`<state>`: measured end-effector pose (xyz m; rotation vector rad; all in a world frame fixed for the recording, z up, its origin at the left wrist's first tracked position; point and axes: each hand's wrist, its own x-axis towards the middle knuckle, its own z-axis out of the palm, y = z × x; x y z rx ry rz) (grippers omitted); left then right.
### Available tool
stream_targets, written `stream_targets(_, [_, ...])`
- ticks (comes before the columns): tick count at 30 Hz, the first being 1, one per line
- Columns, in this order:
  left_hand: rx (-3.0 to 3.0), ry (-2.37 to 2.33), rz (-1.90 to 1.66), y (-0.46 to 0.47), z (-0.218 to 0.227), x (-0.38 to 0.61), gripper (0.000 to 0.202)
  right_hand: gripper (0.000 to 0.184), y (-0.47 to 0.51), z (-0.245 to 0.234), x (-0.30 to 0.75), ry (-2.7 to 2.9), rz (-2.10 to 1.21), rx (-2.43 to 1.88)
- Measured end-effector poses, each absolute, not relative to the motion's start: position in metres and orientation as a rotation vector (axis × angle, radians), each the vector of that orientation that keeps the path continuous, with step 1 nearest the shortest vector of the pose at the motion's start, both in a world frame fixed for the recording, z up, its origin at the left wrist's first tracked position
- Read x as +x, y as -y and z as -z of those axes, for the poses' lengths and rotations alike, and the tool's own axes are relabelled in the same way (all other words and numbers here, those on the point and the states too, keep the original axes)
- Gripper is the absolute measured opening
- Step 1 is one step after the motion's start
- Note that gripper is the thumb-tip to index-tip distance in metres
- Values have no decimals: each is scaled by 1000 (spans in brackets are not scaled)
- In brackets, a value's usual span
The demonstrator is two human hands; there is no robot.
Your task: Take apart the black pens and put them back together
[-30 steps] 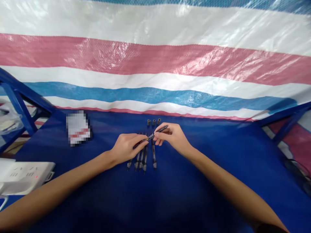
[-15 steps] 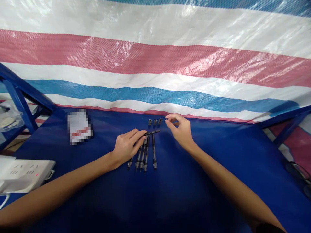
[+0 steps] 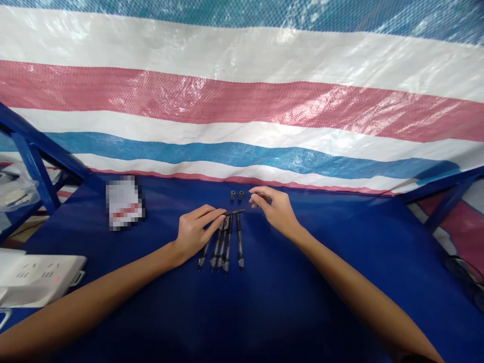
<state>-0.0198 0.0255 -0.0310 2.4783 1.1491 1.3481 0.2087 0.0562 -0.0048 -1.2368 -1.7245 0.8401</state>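
My left hand (image 3: 200,229) pinches a slim dark pen (image 3: 236,212), held nearly level with its tapered end pointing right. Beneath and beside that hand lie several pens (image 3: 227,247) with see-through barrels and dark upper parts, in a rough row. Two small dark hollow cylinders (image 3: 233,195) stand a little beyond them. To the right of these, my right hand (image 3: 278,209) has thumb and fingers closed around another small cylinder, mostly hidden by the fingertips.
A blurred white-and-red packet (image 3: 124,201) lies at the back left of the blue table (image 3: 242,312). At the left edge sits a white power strip (image 3: 45,275). Behind the table hangs a striped plastic sheet (image 3: 242,101), with blue metal bars (image 3: 34,161) at the sides.
My right hand has closed on the rightmost of three small cylinders and lifted it from the row, leaving two. My left hand still holds the pen, almost in place. The view has tilted slightly up.
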Motion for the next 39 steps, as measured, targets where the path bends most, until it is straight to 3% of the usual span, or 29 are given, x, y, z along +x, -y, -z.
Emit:
stream_targets(5, [2491,-1105,-1398,-25,33,-21,18,31,-40,-5,204,1753,-970,-1195])
stream_targets(10, [2474,-1069,-1454,-23,35,-22,19,19,-39,-5,203,1748,-1005,-1209])
stream_targets(39, [2440,-975,-1573,-23,34,-22,9,22,-29,-11,200,1514,-1325,-1052])
